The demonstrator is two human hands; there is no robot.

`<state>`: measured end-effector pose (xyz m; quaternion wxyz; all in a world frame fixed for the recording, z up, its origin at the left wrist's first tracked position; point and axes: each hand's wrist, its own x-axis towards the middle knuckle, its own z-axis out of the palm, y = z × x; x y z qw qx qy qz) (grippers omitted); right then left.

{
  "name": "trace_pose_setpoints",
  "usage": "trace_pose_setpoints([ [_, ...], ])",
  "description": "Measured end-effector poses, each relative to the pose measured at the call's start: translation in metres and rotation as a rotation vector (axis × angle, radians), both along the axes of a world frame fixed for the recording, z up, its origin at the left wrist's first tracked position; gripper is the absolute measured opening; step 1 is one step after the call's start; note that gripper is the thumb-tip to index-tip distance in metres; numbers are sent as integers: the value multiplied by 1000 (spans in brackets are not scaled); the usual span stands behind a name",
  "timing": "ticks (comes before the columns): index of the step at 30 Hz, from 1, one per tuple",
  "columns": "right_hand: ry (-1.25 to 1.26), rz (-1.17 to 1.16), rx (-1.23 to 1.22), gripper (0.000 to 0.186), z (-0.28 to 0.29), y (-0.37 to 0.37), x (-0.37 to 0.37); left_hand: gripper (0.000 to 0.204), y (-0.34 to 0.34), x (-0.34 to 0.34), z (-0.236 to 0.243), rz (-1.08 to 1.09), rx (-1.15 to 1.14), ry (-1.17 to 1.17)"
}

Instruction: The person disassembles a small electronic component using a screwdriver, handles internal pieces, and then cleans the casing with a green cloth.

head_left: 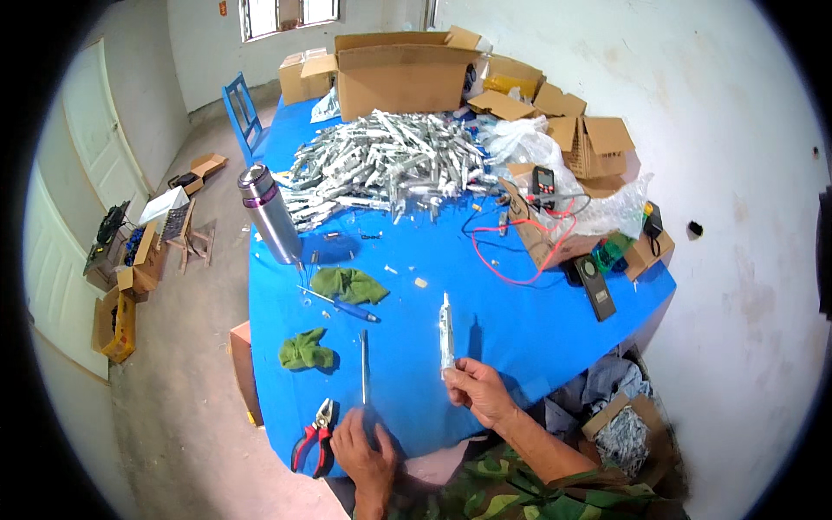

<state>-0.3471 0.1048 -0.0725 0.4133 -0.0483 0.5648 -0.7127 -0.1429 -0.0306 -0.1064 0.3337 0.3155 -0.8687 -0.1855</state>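
A slim white-and-silver stick-like piece [446, 334] stands upright in my right hand [481, 394], pinched at its lower end between thumb and fingers. My left hand [362, 446] is low over the blue cloth, fingers loosely curved and thumb apart, at the lower end of a thin metal rod [365, 364]; whether it touches the rod is unclear. Red-and-black pliers [312, 438] lie just left of it. Farther up lie two green cloths [303, 351] [347, 284] and a blue-handled screwdriver [351, 308].
A heap of similar pieces [390, 156] covers the table's back, with cardboard boxes [399, 82] behind. A steel flask [270, 221] stands left. A meter [543, 182] with wire leads and a dark device [594, 286] sit right. A wall runs along the right; a chair [243, 117] is back left.
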Motion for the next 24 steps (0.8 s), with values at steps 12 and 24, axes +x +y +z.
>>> trace_pose_setpoints([
  [12, 15, 18, -94, 30, -5, 65, 85, 57, 66, 14, 54, -364, 97, 92],
  [24, 104, 308, -108, 27, -9, 91, 105, 46, 100, 21, 41, -479, 199, 83],
])
